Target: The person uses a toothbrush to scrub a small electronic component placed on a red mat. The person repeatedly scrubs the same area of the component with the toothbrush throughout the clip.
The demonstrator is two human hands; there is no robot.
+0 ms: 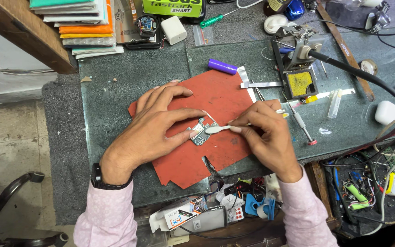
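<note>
Head view looks down on your workbench, where a dark glass sheet (138,77) covers the top and a red mat (216,100) with ragged edges lies across its middle. Your left hand (154,128) rests flat on the mat, fingers spread, with the forefinger and thumb pressing a small circuit board (200,133) down at its left edge; the hand is not closed around anything, only pinning the board in place. Your right hand (266,132) sits just right of the board, fingers pinched together on the handle of a white brush (218,129), whose head lies on the board's upper right side. Behind the mat, a soldering iron stand (300,73) with a yellow sponge holds an iron on a dark cable. A purple cylindrical cell (222,67) lies near the mat's top edge, and a small screwdriver (301,126) with a red tip rests on the glass just right of your right hand. A black wristwatch (106,183) circles your left wrist.
</note>
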